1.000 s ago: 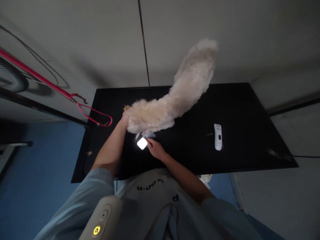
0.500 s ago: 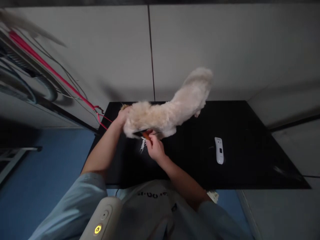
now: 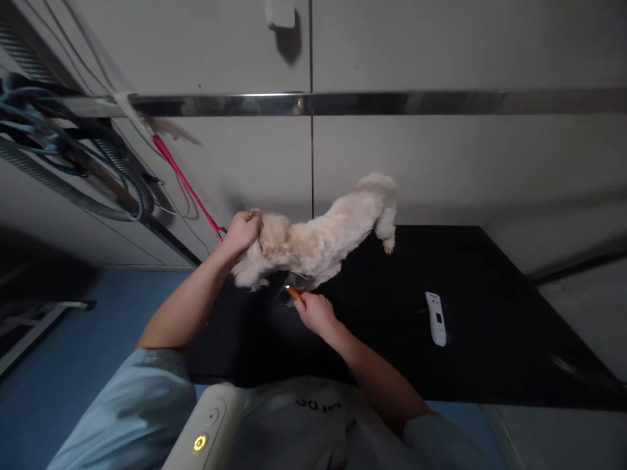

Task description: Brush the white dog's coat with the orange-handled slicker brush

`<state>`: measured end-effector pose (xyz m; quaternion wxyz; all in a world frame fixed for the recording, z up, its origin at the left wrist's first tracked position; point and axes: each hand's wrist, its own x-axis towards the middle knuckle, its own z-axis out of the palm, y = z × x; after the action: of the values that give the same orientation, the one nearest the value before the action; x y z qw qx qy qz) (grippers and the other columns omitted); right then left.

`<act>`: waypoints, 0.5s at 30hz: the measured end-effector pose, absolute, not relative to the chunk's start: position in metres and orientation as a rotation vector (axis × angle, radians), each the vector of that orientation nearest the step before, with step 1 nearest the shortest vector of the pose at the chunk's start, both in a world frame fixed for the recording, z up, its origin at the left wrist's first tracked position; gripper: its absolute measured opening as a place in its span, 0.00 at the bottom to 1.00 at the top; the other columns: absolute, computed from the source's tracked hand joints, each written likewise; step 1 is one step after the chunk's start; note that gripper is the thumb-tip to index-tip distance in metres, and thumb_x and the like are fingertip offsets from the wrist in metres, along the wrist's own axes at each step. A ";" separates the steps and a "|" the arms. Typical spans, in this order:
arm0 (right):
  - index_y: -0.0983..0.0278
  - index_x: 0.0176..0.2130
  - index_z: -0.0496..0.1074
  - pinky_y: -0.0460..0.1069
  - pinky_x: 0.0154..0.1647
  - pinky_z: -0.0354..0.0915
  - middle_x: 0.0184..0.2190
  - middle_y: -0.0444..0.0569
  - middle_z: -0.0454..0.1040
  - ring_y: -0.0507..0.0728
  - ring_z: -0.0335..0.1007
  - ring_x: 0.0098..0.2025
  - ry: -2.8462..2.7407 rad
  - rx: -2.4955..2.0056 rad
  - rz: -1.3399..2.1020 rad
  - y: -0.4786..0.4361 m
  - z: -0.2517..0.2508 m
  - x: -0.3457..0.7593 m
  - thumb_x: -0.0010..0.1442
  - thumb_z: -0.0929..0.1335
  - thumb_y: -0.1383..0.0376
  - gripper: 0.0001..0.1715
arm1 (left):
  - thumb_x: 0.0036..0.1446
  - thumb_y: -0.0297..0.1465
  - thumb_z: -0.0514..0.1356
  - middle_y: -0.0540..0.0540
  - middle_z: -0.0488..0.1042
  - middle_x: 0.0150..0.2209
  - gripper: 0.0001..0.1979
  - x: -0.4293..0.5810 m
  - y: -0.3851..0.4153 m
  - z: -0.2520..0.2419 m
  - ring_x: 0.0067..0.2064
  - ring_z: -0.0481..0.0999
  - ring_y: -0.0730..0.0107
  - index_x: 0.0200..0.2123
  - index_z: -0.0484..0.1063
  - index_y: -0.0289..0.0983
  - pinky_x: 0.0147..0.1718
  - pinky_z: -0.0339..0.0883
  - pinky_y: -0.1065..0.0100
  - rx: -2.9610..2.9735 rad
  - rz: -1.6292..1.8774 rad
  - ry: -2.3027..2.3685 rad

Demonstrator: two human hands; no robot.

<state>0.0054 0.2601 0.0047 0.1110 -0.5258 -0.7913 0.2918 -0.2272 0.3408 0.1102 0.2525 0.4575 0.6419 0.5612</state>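
Observation:
A cream-coated dog (image 3: 318, 241) stands on the black table, its rear toward the back right. My left hand (image 3: 245, 230) is closed on the fur at the dog's head end; the head is mostly hidden behind it. In my right hand (image 3: 317, 313) is the orange handle of what looks like a slicker brush (image 3: 294, 293), its head blurred. The brush is low at the dog's near side, by the chest and front leg; whether it touches the coat I cannot tell.
White hair clippers (image 3: 435, 318) lie on the black table (image 3: 382, 346) at the right. A pink lead (image 3: 186, 179) runs down from the upper left to the dog's head end. Hoses and cables (image 3: 73, 150) hang at the left, and a metal rail (image 3: 392, 103) crosses the wall.
My right hand has drawn the brush down, away from the dog's shoulder. My left hand has shifted higher over the head end. The view has tilted up, showing the wall rail.

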 end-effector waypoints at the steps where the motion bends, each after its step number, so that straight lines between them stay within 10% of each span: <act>1: 0.61 0.45 0.81 0.52 0.45 0.67 0.42 0.56 0.85 0.63 0.81 0.44 -2.314 -1.432 0.835 0.258 0.008 0.001 0.70 0.69 0.58 0.13 | 0.59 0.34 0.63 0.51 0.56 0.17 0.22 -0.226 0.337 0.118 0.23 0.54 0.73 0.17 0.59 0.38 0.23 0.48 0.69 1.309 1.491 1.781; 9: 0.64 0.30 0.79 0.46 0.32 0.60 0.25 0.47 0.79 0.54 0.74 0.28 -2.033 -1.459 1.056 0.249 0.010 -0.009 0.67 0.69 0.65 0.14 | 0.64 0.42 0.54 0.52 0.57 0.20 0.20 -0.215 0.313 0.179 0.26 0.57 0.72 0.22 0.59 0.40 0.26 0.54 0.69 1.581 1.326 1.888; 15: 0.62 0.38 0.82 0.45 0.34 0.59 0.30 0.45 0.81 0.54 0.73 0.32 -1.987 -1.138 0.871 0.250 0.047 0.006 0.68 0.69 0.62 0.11 | 0.63 0.40 0.56 0.52 0.57 0.20 0.17 -0.199 0.311 0.213 0.25 0.58 0.71 0.23 0.60 0.39 0.26 0.54 0.69 1.563 1.402 1.872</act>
<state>0.0057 0.2499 0.0470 0.3390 -0.4369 -0.7631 0.3343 -0.1988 0.3115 0.2129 0.1635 0.5482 0.6566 0.4915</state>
